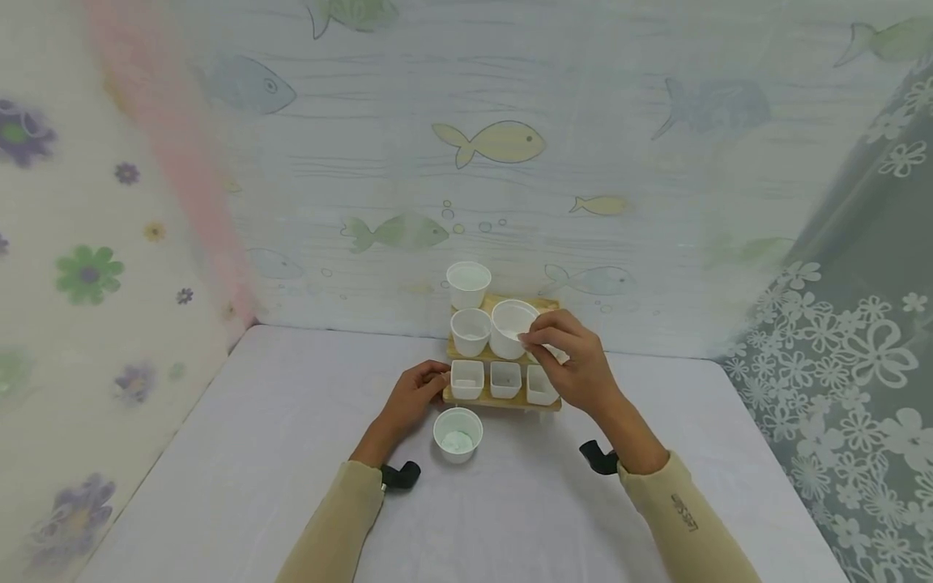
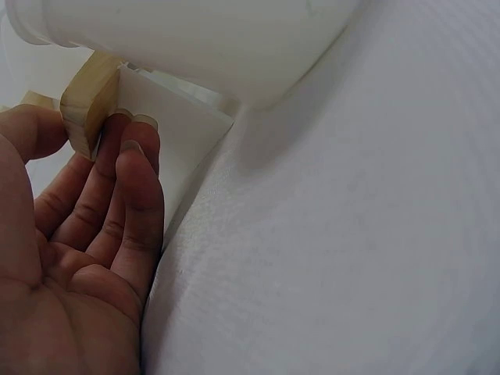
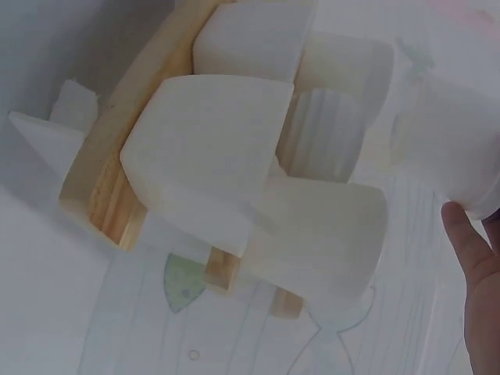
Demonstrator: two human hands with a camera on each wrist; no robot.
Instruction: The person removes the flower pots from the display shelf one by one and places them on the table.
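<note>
Right hand (image 1: 572, 360) pinches tilted cup (image 1: 513, 327).

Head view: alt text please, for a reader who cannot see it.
A person's right hand pinches the rim of a round white cup on the middle tier of a stepped wooden rack holding white cups, while the left hand touches the rack's lower left end. Another round cup stands on the white table in front.

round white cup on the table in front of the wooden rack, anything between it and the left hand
Nothing visible does. The left hand rests on the tiered wooden rack's left end, and the round white plastic cup stands just beside it on bare white tablecloth.
</note>
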